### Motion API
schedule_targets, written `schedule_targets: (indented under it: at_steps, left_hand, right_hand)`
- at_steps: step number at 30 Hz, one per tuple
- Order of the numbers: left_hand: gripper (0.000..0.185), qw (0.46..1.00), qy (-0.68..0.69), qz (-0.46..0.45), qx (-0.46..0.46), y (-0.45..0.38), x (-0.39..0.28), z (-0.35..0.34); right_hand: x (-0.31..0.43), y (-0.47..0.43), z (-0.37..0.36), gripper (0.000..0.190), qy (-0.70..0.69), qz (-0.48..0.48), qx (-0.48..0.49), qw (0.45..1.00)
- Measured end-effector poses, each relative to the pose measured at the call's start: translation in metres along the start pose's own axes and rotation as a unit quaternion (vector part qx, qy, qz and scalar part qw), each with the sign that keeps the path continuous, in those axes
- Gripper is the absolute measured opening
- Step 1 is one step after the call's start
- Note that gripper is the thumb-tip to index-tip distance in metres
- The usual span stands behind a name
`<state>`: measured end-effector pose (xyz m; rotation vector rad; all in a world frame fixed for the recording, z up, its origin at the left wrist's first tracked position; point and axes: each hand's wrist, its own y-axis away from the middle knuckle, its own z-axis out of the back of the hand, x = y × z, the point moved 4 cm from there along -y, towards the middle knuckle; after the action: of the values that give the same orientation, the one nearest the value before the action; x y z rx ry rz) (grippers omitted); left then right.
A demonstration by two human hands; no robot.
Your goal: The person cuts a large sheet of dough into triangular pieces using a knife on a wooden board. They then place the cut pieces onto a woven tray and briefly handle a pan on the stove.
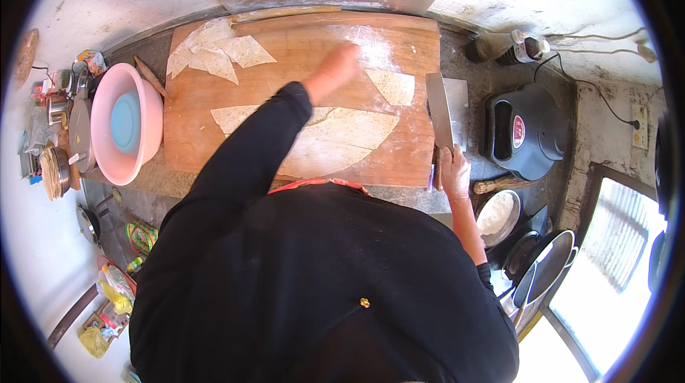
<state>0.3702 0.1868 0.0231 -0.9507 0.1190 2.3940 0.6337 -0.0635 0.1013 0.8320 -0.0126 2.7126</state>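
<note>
My right hand [456, 173] is at the right edge of a wooden board [198, 96], closed about the handle end of a broad-bladed kitchen knife [441, 107]. The blade points away from me, over the board's edge. My left hand [340, 66], blurred, is above the board beside a patch of white flour [372, 43]; its fingers are not clear. Just to its right lies a small cut piece of thin speckled dough [395, 87]. A large dough sheet [348, 128] with cut lines spreads nearer me, partly hidden by my left sleeve. Several cut dough pieces [214, 48] overlap at the far left.
A pink plastic basin [152, 136] stands left of the board. A rolling pin [289, 12] lies along the back edge. On the right are bottles [492, 45], a black electric appliance [535, 131], a brush [495, 185] and a bowl of flour [499, 214].
</note>
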Motion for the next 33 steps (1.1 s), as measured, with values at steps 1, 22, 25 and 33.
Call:
schedule_targets:
  at_steps: [1,22,25,33]
  left_hand:
    - [0.022,1.0,-0.022,-0.018,0.011,-0.005,-0.02,-0.016]
    - [0.023,0.954,-0.175,0.158,-0.184,0.106,0.137,0.203]
    - [0.025,0.941,-0.176,0.208,-0.202,0.166,0.158,0.213]
    - [0.03,0.945,-0.162,0.208,-0.195,0.255,0.144,0.159]
  right_hand:
    - [-0.003,0.003,0.0,0.025,-0.004,-0.011,0.002,1.0]
    - [0.037,0.005,-0.028,0.02,-0.033,0.05,0.047,0.997]
    - [0.06,0.002,-0.039,0.02,-0.009,0.061,0.072,0.995]
    - [0.074,-0.012,-0.063,0.023,0.125,0.038,0.045,0.99]
